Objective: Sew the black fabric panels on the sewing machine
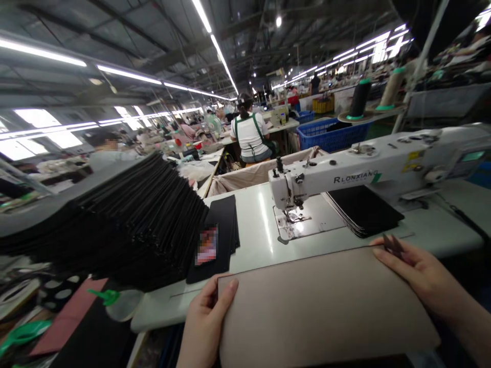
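Note:
A flat beige fabric panel (326, 306) with a dark edge is held up in front of me, over the near edge of the sewing table. My left hand (209, 317) pinches its upper left corner between thumb and fingers. At the upper right corner, my right hand (412, 271) grips the panel's edge. Dark thread snips (393, 246) with two pointed blades also stick out of the right hand. Beyond the panel stands a white sewing machine (330, 171), its needle and presser foot (293, 215) over the metal plate. No material shows under the foot.
Black panels (364, 209) are stacked under the machine arm. At left leans a large pile of black pieces (153, 220), beside flat black pieces (224, 220). An oil bottle (125, 304) with a green spout is near the table edge. A co-worker (249, 133) sits ahead.

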Motion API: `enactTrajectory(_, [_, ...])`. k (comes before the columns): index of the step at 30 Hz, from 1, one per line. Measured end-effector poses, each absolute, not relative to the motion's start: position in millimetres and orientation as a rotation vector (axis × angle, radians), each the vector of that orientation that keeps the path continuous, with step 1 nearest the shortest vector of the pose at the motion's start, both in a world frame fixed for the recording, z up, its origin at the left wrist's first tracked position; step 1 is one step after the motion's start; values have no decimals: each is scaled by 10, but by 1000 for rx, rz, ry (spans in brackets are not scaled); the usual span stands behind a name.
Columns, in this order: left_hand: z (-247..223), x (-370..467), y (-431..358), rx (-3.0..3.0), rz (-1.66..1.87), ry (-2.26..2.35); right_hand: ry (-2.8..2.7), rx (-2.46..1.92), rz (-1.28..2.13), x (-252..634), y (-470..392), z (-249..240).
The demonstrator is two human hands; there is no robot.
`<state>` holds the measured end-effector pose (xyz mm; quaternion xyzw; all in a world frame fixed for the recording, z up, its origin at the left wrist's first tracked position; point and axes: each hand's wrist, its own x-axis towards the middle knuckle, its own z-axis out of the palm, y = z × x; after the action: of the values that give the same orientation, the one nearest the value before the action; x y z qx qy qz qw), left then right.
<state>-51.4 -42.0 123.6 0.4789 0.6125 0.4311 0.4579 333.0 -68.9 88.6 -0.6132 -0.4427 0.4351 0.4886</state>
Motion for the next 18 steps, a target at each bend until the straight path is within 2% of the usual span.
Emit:
enactTrajectory(13, [1264,-477,-383,963,1099,1424,-1052,-1405,1130,3358,-694,964])
enactTrajectory(18, [1281,-364,-407,798,1013,1411,-1085,-1385,1147,3354,-684,966])
